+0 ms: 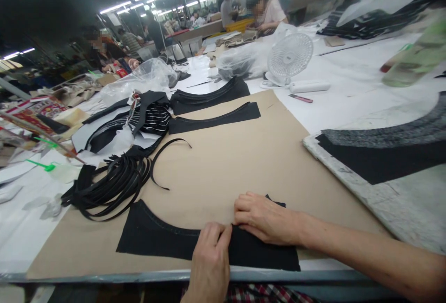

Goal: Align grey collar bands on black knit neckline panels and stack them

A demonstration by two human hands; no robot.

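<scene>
A curved black fabric piece [156, 238] lies flat on the brown paper sheet [244, 154] at the table's near edge. My left hand [210, 261] rests on its lower middle, fingers closed together and pressing down on the cloth. My right hand [265, 219] lies on the fabric's upper edge just to the right, fingers flat and close together, tips touching the curved edge where cloth meets paper. The two hands nearly touch. Neither hand lifts the fabric.
A bundle of thin black strips [111, 187] lies left. Two more curved black pieces [216, 119] sit farther back. A white fan [290, 56], plastic bags [149, 75], a pink tool [301, 99] and a board with dark fabric [383, 154] at right. Other people work behind.
</scene>
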